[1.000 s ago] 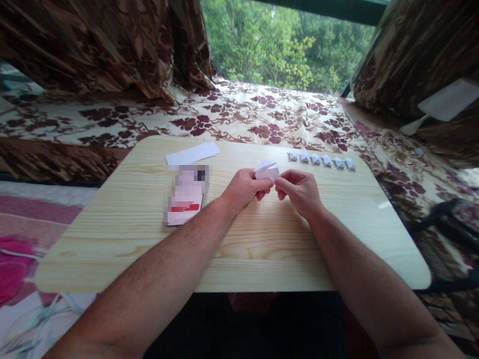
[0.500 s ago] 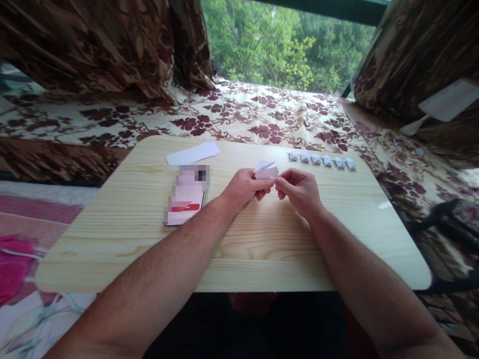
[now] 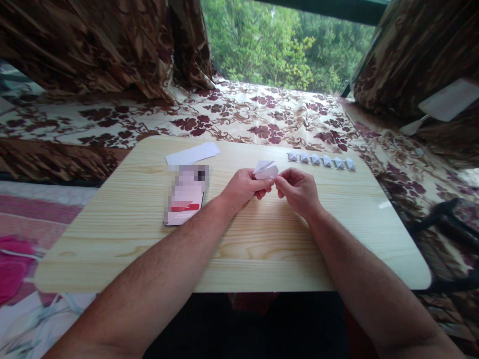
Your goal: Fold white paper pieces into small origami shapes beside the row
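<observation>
A small piece of folded white paper (image 3: 266,170) is held up over the middle of the table. My left hand (image 3: 247,187) grips its left and lower side, thumb on the near face and fingers curled beneath. The thumb and forefinger of my right hand (image 3: 297,189) pinch its lower right corner. The paper shows a pointed flap slanting up to the right; my fingers hide its lower part. Beyond my right hand, several small folded white paper pieces (image 3: 316,159) stand in a row near the table's far right edge.
On the light wooden table (image 3: 262,249), flat white paper strips (image 3: 192,153) lie at the far left. A phone-like item (image 3: 185,197), partly blurred out, lies left of my left hand. A flower-patterned cloth (image 3: 262,109) covers the ledge behind, below the window.
Almost nothing differs. Both hands stay on the folded paper, which has shifted or tilted very slightly.
</observation>
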Demonstrator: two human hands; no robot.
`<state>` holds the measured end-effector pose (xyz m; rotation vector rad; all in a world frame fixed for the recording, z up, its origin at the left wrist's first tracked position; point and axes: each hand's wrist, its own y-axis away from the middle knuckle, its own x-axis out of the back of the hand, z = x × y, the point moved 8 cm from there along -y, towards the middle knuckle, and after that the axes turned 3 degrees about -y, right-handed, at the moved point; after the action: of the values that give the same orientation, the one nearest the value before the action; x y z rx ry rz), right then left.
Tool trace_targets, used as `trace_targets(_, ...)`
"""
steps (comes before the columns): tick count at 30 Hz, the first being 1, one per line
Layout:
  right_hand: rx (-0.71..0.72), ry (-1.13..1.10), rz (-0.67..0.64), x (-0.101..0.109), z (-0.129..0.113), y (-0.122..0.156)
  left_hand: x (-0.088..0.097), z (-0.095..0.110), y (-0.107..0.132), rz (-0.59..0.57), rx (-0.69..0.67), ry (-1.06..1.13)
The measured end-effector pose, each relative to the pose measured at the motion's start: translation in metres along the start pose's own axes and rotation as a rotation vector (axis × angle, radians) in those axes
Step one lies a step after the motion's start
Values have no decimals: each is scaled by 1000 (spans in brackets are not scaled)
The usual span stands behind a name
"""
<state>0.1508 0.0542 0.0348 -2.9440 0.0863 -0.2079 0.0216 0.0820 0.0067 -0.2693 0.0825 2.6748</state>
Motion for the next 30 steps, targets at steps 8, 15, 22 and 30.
trace_targets(8,-1,2,1,-1,0,-1,1,0,0,10,-10,-18)
trace_targets(15,-4,13,-3,-1,1,-1,0,1,1,47,-23,-77)
trace_targets(22,-3,7,-11,-1,1,-1,-1,6,4,66,-71,-215)
trace_targets(30,3,-15,-19,-1,2,-2,-3,11,7,59,-90,-314)
